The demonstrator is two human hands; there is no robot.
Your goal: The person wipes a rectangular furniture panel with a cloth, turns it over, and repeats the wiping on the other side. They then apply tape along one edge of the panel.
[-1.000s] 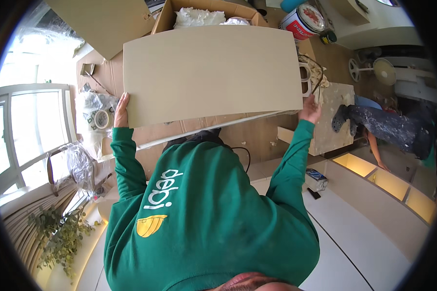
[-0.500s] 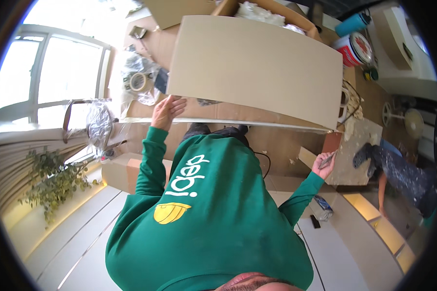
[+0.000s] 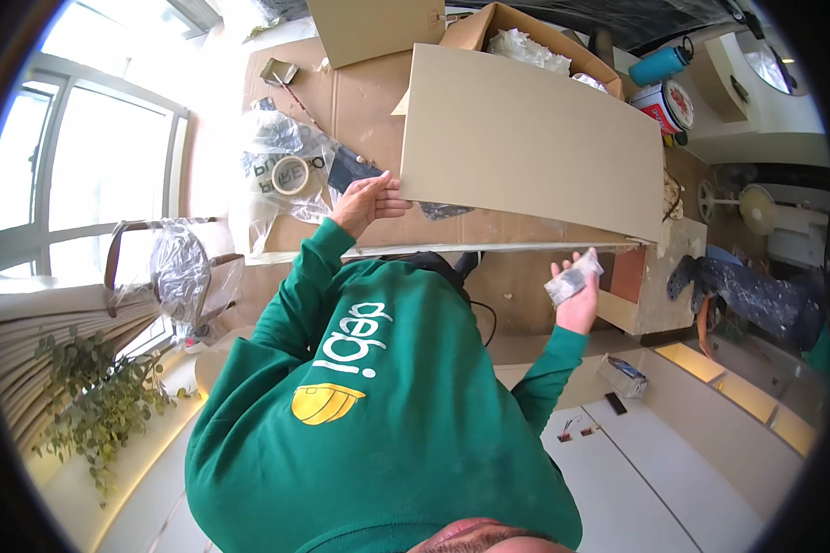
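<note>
Fingers (image 3: 393, 205) of the left hand (image 3: 363, 204) lie nearly together at the near-left corner of the beige panel (image 3: 535, 138); those of the right hand (image 3: 578, 306) curl round a grey pad (image 3: 572, 279). The panel reaches toward the front-right corner of the cardboard-covered surface (image 3: 364, 106); I'd steady it lightly.

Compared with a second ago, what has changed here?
The right hand has left the right edge of the board and drawn back toward the green sweatshirt, a small grey block in its palm. The board has shifted right, away from the tape roll; the left hand remains at its near left corner. The carton stays put.
</note>
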